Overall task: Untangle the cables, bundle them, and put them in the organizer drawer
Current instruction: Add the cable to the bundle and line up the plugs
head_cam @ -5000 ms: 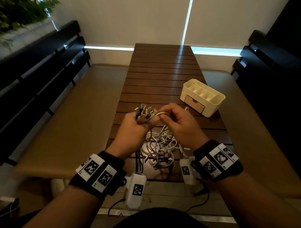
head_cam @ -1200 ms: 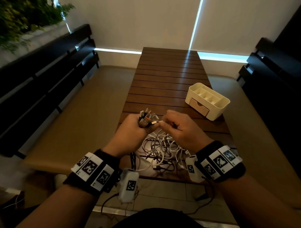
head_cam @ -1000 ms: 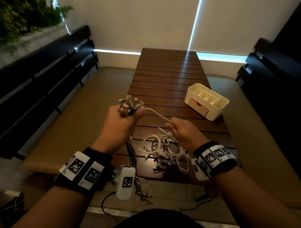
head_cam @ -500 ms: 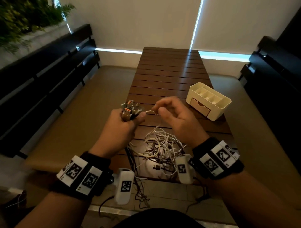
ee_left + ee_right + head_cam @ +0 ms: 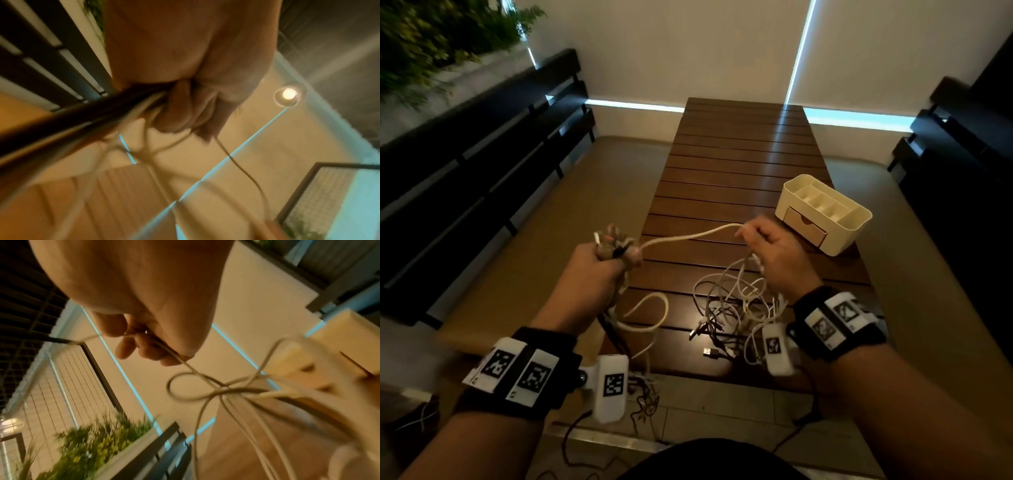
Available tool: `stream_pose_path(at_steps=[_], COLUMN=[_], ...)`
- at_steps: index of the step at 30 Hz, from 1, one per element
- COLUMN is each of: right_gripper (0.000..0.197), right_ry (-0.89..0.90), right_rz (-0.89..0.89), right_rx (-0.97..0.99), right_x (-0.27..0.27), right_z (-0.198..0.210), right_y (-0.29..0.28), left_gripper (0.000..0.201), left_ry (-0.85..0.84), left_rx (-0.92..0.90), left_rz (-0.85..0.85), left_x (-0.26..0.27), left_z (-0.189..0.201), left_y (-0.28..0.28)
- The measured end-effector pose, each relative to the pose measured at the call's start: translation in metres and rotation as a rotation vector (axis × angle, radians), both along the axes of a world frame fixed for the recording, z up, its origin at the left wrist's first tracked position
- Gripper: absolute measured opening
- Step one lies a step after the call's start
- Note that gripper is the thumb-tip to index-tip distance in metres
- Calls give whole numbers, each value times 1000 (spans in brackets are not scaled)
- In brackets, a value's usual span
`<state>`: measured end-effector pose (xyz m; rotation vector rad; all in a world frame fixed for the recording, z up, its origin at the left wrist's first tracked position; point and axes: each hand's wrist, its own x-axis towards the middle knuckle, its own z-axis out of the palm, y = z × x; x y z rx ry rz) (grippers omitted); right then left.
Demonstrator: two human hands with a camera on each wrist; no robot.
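Untangling is in hand. The left hand (image 5: 599, 263) clamps the gathered plug ends (image 5: 611, 240); the right hand (image 5: 774, 253) pinches one white cable (image 5: 688, 236), the tangle (image 5: 732, 308) at its 6 o'clock on the tabletop (image 5: 739, 154). Next, probably drawing that strand free, then bundling for the organizer (image 5: 825, 212) at 1 o'clock.

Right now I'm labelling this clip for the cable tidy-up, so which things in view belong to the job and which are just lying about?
Part of the job:
- white cable, stretched between both hands
- plug ends gripped in the left hand
- right hand
- cable tangle on the table
- organizer and its drawer, shut

Just lying about:
- benches
- plants
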<state>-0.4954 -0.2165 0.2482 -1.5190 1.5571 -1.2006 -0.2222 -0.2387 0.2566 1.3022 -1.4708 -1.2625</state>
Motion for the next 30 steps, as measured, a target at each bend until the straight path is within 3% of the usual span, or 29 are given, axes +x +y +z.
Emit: stream_pose_path(at_steps=[3, 8, 13, 18, 23, 27, 30], right_gripper=[17, 8, 5, 14, 9, 12, 19], right_ry=[116, 422, 427, 416, 401, 503, 635], right_rz=[57, 232, 336, 340, 275, 189, 31], right_rx=[-150, -154, -295, -435, -206, -38, 96], right_x=[-11, -8, 15, 15, 8, -9, -27], right_z=[15, 9, 7, 15, -6, -32, -41], right_y=[-8, -13, -6, -7, -4, -13, -22], left_gripper=[17, 21, 9, 29, 9, 11, 18], left_ry=[-284, -179, -172, -301, -252, -97, 121], left_rx=[108, -73, -215, -203, -309, -306, -287], left_rz=[-113, 19, -159, -272, -45, 78, 156], left_x=[4, -6, -45, -61, -60, -51, -37], left_z=[-12, 6, 29, 24, 38, 46, 46], left_y=[1, 4, 17, 15, 14, 11, 7])
